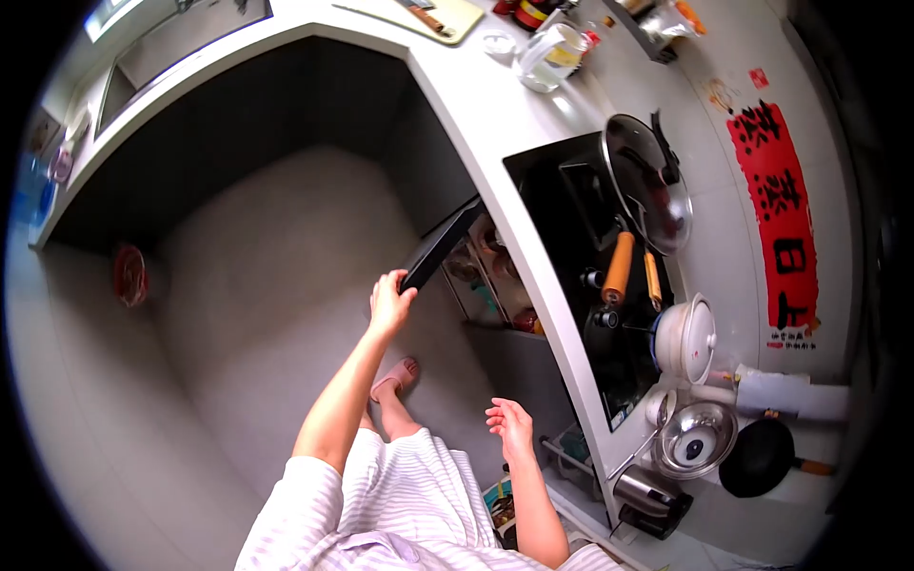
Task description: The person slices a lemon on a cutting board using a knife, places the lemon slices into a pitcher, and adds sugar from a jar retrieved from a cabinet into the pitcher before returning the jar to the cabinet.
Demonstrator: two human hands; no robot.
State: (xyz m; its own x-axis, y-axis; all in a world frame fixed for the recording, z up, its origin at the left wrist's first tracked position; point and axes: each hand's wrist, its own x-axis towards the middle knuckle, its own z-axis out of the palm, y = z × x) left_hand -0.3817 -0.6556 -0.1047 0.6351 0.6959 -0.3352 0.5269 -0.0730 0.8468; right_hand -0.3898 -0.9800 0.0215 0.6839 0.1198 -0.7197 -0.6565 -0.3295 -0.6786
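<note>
My left hand [390, 303] is closed on the outer edge of a dark cabinet door [443, 246], which stands swung out from under the counter. Inside the cabinet are rack shelves [471, 276] with jars and other items I cannot make out well. Over the floor beside the counter, my right hand [511, 426] hangs in the air with loosely bent fingers apart and nothing in them.
Along the white counter [519, 214] sits a black cooktop [562, 205] with a lidded wok [647, 181] and a white pot [687, 340]. A steel basin [698, 440], a kettle [652, 500] and a glass pitcher [549, 62] stand nearby. A red basket [130, 275] is across the floor.
</note>
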